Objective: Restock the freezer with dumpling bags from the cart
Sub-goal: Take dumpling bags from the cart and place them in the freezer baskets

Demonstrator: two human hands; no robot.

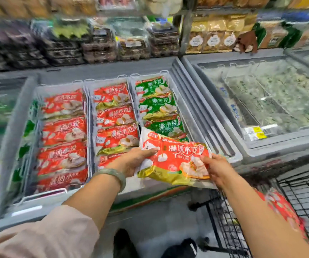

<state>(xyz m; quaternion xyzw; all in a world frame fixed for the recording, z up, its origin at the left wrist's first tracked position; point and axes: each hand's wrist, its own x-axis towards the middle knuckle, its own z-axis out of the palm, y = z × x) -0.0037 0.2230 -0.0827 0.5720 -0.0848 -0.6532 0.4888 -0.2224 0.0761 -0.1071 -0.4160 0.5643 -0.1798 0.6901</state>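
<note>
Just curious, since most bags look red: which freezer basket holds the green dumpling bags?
The rightmost basket: its green dumpling bags stand out, while the middle basket and left basket hold red ones.

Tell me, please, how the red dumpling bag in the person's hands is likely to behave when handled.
The red dumpling bag probably flexes rather than stays stiff: it bends between the left hand and right hand. Its glossy film looks slippery, so a two-handed hold seems wise. Flat like the stacked bags, it should not roll.

Packed store shelves (97,43), grey floor (155,216)
</note>
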